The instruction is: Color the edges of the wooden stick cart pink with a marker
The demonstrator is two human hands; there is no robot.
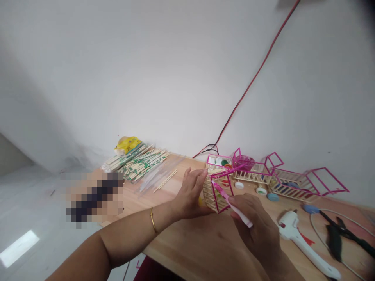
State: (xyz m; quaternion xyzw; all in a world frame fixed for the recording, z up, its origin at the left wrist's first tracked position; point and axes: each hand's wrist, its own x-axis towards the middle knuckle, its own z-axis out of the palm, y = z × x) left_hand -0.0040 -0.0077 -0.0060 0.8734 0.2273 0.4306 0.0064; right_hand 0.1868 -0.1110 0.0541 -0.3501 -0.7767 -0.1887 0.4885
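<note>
My left hand (191,194) is wrapped round the left side of a small cage-like model (217,190) made of wooden sticks with pink edges, holding it on the wooden table (202,246). My right hand (254,226) is closed on a pink and white pen-like tool (231,204). The tool's tip touches the model's pink front frame. A thin gold bangle sits on my left wrist.
More pink-edged stick frames (293,182) and bottle caps (273,197) lie at the back right. A white glue gun (301,240) and black pliers (336,234) rest at the right. Wrapped chopsticks (137,164) and loose sticks lie at the back left. A red-black cable (249,88) runs up the wall.
</note>
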